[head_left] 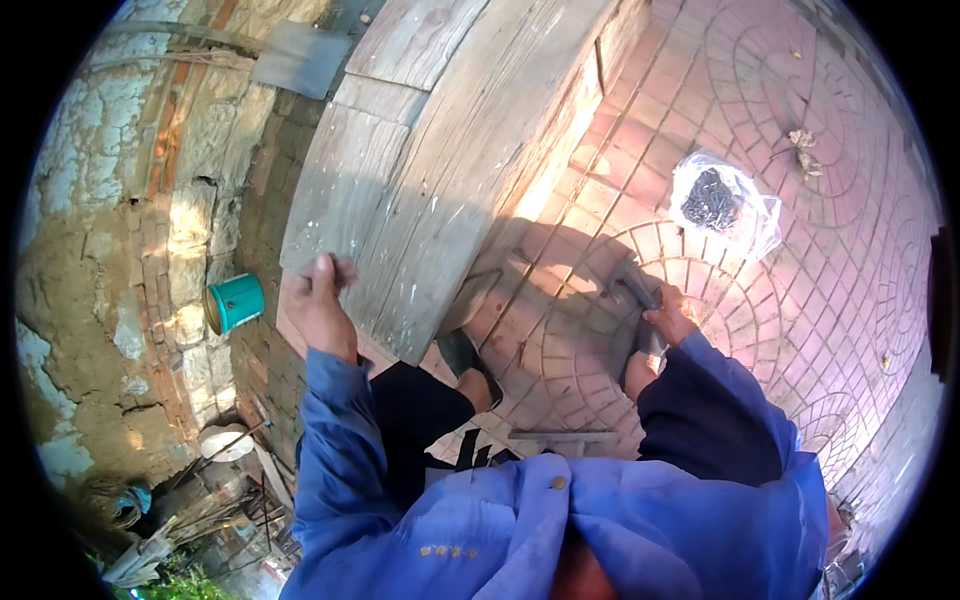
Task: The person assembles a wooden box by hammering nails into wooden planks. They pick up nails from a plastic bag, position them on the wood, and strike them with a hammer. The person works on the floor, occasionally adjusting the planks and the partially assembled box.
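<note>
My left hand (325,310) is over the near left end of a weathered wooden plank bench (430,190), its fingers curled together. Whatever may be between the fingertips is too small to make out. Down to the right of the bench, my right hand (673,315) is closed around a grey metal hammer (636,286), whose head points away to the left, above the paving. Farther right, a clear plastic bag (760,222) lies open on the ground, holding a heap of dark nails (710,203).
A green bucket (236,302) lies tipped beside the crumbling wall (150,260) at left. Sticks and scrap (215,500) pile up at lower left. Near my feet lies a narrow bar (563,436) on the reddish paving (800,330). A grey sheet (302,58) is by the bench's far end.
</note>
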The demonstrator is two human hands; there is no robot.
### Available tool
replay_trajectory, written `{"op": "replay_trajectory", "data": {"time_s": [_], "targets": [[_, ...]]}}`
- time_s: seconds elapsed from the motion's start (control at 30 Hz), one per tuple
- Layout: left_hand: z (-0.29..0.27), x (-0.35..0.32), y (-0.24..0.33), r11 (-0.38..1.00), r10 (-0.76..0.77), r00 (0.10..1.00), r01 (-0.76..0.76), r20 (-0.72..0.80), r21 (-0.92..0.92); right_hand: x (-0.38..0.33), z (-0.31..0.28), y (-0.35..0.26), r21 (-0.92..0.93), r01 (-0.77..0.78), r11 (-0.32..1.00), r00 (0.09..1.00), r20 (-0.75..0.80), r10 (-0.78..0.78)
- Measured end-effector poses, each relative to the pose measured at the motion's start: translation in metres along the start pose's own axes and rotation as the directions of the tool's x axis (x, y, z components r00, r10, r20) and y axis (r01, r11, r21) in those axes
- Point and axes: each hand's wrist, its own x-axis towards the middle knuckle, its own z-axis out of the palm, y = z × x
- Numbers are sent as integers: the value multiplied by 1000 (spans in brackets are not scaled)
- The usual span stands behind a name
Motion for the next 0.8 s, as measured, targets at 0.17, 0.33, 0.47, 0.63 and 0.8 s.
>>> {"op": "replay_trajectory", "data": {"time_s": [0.17, 0.33, 0.47, 0.63, 0.8], "targets": [[66, -42, -19, 997, -59, 981, 67, 186, -38, -4, 8, 16, -77, 77, 994, 996, -46, -80], [172, -20, -18, 975, 213, 922, -177, 325, -136, 0, 9, 12, -71, 10, 997, 999, -47, -13], [214, 10, -43, 928, 366, 877, -368, 313, -55, 1, 9, 9, -99, -3, 995, 999, -38, -1], [224, 17, -56, 872, 466, 851, -488, 241, 36, -5, 0, -8, -137, -10, 990, 1000, -17, 8], [225, 21, -57, 761, 601, 752, -642, 269, 93, -10, -6, -17, -215, -25, 976, 1000, 7, 28]]}}
